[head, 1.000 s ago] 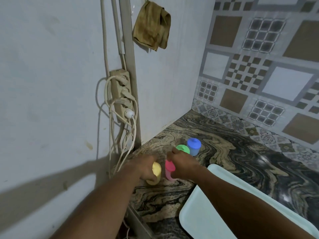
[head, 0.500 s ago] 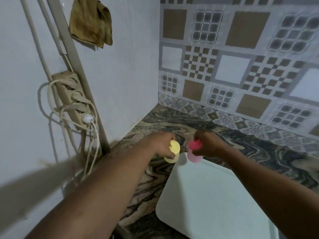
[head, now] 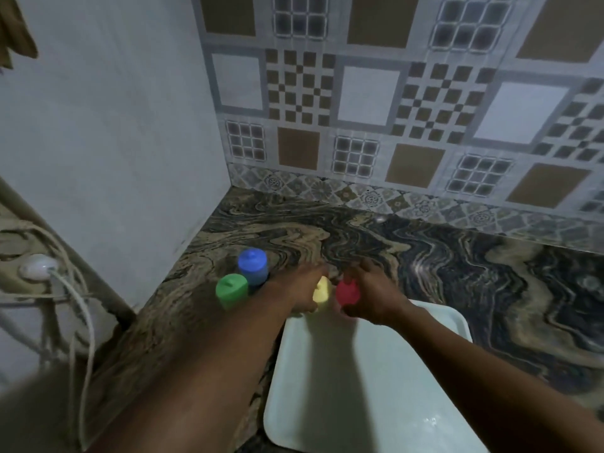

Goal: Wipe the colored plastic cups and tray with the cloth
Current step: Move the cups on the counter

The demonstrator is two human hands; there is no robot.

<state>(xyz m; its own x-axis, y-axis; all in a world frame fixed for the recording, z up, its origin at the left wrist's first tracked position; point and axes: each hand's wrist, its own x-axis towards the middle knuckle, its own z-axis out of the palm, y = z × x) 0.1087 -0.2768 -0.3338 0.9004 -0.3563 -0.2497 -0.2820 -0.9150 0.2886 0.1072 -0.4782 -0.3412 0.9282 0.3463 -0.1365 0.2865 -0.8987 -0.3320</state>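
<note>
Cups: four in view, none visibly wiped. The left hand (head: 304,289) is wrapped round the yellow cup (head: 322,288); the right hand (head: 376,295) is wrapped round the red cup (head: 347,291). Both cups are held close together at the far rim of the tray (head: 369,371). I cannot tell whether they touch it or the counter (head: 457,273).

The green cup (head: 231,289) and blue cup (head: 252,266) stand on the counter, touching or nearly so, left of the hands and near the plain wall (head: 114,142).

The cloth (head: 14,31) hangs high on that wall, only a brown corner showing at the frame edge, well apart from both hands. Neither hand has it.

Progress, by my reading: wiping not begun. This looks like gathering the cups by the tray. All four cups and the tray are left to wipe, and the cloth is yet to be fetched.

Containers:
- The tray is pale and shallow. No cup stands inside it, and the forearms hide part of its floor. A small glint near its front may be wetness.
- Closed tops face the camera on the green and blue cups, so their insides are unseen. Contents of the yellow and red cups are hidden by fingers.

A plug (head: 36,266) and cables (head: 81,322) hang at far left.
</note>
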